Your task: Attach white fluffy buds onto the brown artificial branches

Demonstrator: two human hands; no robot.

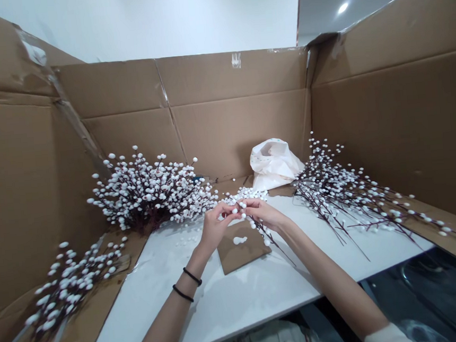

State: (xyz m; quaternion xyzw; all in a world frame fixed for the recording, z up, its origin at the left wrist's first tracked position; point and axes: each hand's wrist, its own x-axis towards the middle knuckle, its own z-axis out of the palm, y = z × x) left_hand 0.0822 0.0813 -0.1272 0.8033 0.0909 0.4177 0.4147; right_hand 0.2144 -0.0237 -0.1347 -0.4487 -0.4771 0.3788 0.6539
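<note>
Over the middle of the white tabletop my two hands meet at the fingertips. My right hand is closed round a dark-stemmed artificial berry branch, whose bare stem slants down to the right. In a pinch at its tips, my left hand has a small white berry, right beside the branch's upper end. The fingers partly hide where berry and branch meet. Just below the hands lies a square of brown cardboard bearing a white glue-like blob. Behind them is a heap of loose white berries.
A large bunch of berry branches stands at back left, with a smaller bunch nearer. More branches lie at right beside a white plastic bag. Cardboard walls enclose the white table on three sides.
</note>
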